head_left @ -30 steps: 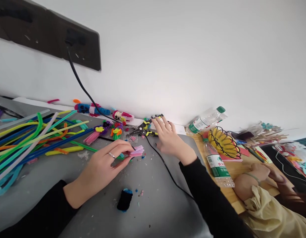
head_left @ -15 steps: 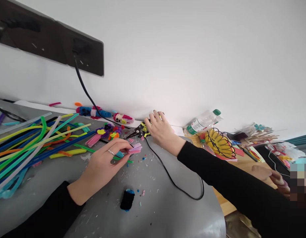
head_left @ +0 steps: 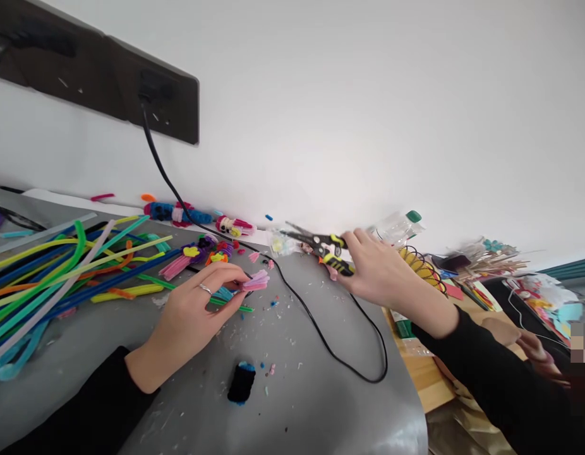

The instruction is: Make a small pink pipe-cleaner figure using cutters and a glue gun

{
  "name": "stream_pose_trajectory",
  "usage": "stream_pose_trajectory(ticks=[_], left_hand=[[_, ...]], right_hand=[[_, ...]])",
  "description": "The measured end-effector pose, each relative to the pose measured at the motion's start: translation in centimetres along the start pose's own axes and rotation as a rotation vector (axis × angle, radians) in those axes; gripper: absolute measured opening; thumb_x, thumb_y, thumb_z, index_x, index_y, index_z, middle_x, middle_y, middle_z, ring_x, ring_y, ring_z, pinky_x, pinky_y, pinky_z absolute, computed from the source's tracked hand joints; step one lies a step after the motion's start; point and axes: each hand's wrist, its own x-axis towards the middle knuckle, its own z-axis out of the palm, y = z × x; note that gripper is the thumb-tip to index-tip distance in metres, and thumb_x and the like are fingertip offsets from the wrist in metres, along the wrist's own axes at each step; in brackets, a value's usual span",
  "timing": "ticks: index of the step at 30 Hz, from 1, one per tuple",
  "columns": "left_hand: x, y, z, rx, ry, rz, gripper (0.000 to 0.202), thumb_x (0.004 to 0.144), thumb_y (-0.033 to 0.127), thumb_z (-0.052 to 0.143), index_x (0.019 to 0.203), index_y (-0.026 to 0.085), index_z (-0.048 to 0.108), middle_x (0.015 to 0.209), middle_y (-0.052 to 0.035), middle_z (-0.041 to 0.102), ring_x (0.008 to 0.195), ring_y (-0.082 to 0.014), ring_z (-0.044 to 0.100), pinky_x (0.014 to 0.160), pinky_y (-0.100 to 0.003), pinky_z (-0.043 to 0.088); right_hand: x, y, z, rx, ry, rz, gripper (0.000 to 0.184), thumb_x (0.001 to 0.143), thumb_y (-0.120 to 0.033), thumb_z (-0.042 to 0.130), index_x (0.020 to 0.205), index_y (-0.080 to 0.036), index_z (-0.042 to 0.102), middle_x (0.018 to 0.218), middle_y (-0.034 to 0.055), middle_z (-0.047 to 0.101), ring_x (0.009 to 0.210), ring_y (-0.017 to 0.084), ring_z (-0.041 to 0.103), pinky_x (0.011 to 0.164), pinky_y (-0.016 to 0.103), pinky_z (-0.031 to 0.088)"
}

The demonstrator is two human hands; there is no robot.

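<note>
My left hand [head_left: 192, 311] rests on the grey table [head_left: 297, 404] and pinches a small bundle of folded pink pipe cleaner [head_left: 257, 281] between thumb and fingers. A ring shows on one finger. My right hand [head_left: 380, 272] is lifted above the table's right part, closed round the yellow-and-black handles of a pair of pliers [head_left: 321, 245], whose jaws point left. A black cable [head_left: 321, 328] runs from the wall panel across the table below that hand.
A heap of long coloured pipe cleaners [head_left: 60, 265] covers the left. Small pipe-cleaner figures [head_left: 211, 249] lie near the wall. A black roll [head_left: 241, 382] sits near me. Bottles [head_left: 397, 224], a yellow wire basket [head_left: 422, 265] and another person's hands [head_left: 524, 338] occupy the wooden table at right.
My right hand took hold of the pliers by the wall, lifted them and carried them right. My left hand kept its pinch on the pink bundle.
</note>
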Motion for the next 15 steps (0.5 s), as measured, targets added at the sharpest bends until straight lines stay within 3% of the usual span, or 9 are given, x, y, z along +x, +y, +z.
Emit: stream_pose_trajectory(ticks=[3, 5, 10, 15], left_hand=[[0.0, 0.0, 0.0, 0.001, 0.011, -0.001, 0.012, 0.101, 0.018, 0.056, 0.11, 0.025, 0.061, 0.104, -0.0058, 0.075, 0.085, -0.0207, 0.078, 0.07, -0.029, 0.065], [0.1, 0.1, 0.0, 0.013, 0.018, -0.003, 0.012, 0.1, 0.019, 0.057, 0.109, 0.025, 0.062, 0.102, -0.0047, 0.077, 0.086, -0.0212, 0.078, 0.069, -0.029, 0.065], [0.1, 0.1, 0.1, 0.015, 0.012, -0.002, 0.01, 0.1, 0.021, 0.058, 0.108, 0.025, 0.064, 0.103, -0.0053, 0.078, 0.088, -0.0218, 0.078, 0.057, -0.025, 0.062], [0.1, 0.1, 0.2, -0.05, -0.049, -0.02, 0.01, 0.101, 0.023, 0.057, 0.103, 0.023, 0.066, 0.105, -0.0067, 0.077, 0.083, -0.0197, 0.077, 0.048, -0.021, 0.057]], right_hand=[[-1.7, -0.2, 1.0, -0.021, -0.171, -0.006, 0.038, 0.08, -0.036, 0.063, 0.111, -0.014, 0.058, 0.111, 0.016, 0.063, 0.1, 0.034, 0.06, 0.079, 0.039, 0.035], [-1.9, -0.8, 1.2, -0.024, -0.218, 0.026, 0.039, 0.079, -0.035, 0.063, 0.112, -0.014, 0.058, 0.114, 0.0168, 0.062, 0.104, 0.035, 0.059, 0.081, 0.039, 0.035], [-0.5, -2.0, 0.2, 0.084, -0.21, 0.139, 0.037, 0.083, -0.035, 0.058, 0.114, -0.014, 0.055, 0.115, 0.0157, 0.062, 0.102, 0.032, 0.059, 0.081, 0.038, 0.035], [0.4, -2.8, 0.1, 0.206, -0.232, 0.104, 0.042, 0.08, -0.036, 0.06, 0.116, -0.015, 0.057, 0.114, 0.015, 0.063, 0.101, 0.032, 0.06, 0.08, 0.038, 0.037]])
